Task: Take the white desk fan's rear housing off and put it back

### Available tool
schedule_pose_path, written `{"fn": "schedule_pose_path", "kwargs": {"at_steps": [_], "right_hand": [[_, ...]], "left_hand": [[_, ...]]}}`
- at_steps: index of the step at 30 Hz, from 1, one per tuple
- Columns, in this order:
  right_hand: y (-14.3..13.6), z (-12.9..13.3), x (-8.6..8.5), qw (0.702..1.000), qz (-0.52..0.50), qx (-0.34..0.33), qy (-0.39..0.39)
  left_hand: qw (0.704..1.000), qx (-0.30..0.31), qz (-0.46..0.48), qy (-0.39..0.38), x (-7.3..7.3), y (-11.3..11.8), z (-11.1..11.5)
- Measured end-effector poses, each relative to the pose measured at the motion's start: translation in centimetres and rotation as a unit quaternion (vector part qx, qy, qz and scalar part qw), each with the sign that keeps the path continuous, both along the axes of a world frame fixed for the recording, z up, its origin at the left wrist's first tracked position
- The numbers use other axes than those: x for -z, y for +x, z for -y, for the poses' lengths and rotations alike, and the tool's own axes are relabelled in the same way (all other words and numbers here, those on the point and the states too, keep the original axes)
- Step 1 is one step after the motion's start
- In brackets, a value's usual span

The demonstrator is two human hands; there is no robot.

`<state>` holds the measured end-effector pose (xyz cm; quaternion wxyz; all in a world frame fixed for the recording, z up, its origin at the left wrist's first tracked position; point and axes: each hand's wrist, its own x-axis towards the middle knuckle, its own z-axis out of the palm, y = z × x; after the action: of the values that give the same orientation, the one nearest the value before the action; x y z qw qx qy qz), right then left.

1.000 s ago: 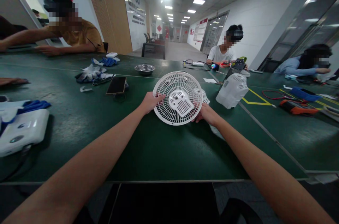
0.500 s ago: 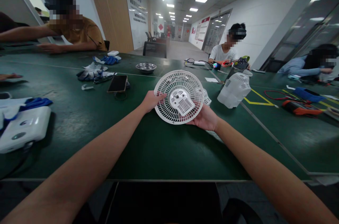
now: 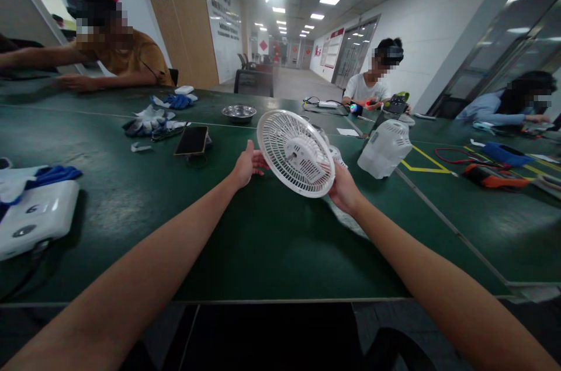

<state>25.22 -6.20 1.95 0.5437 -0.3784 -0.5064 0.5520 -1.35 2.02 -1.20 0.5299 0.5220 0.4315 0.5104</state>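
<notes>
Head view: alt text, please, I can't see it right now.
The right hand holds a tilted white fan grille over a green table; the left hand is open beside its opposite edge. A phone and metal bowl lie to the left, a white housing to the right.

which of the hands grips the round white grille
The right hand, holding the round white grille by its rim; the left hand is open near the opposite edge, thumb raised.

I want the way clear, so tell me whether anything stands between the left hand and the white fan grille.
Nothing visible stands between them: the left hand is open just beside the left rim of the white fan grille, though I cannot tell whether they touch. The right hand holds the opposite side.
</notes>
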Motion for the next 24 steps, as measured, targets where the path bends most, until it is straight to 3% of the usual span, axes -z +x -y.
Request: {"fn": "schedule_pose_path", "kwargs": {"at_steps": [3, 5, 11, 15, 19, 24], "right_hand": [[0.7, -0.3, -0.1, 0.992, 0.042, 0.079, 0.086], [1.1, -0.4, -0.3, 0.985, 0.086, 0.095, 0.118], [1.7, -0.6, -0.1, 0.960, 0.194, 0.067, 0.190], [2.5, -1.0, 0.4, 0.926, 0.289, 0.062, 0.233], [3.4, -1.2, 0.6, 0.893, 0.358, 0.063, 0.265], [3.5, -1.3, 0.6, 0.862, 0.414, 0.049, 0.288]], "left_hand": [[1.000, 0.002, -0.005, -0.015, -0.2, -0.3, 0.1], [1.000, 0.016, 0.002, -0.021, -0.2, -0.5, 0.0], [0.992, 0.060, 0.096, -0.047, -0.6, -0.7, 0.1], [0.981, 0.096, 0.147, -0.087, -0.9, -0.4, 0.5], [0.979, 0.086, 0.157, -0.100, -0.8, -0.4, 0.3], [0.983, 0.069, 0.143, -0.097, 0.4, -0.4, -0.8]]}}
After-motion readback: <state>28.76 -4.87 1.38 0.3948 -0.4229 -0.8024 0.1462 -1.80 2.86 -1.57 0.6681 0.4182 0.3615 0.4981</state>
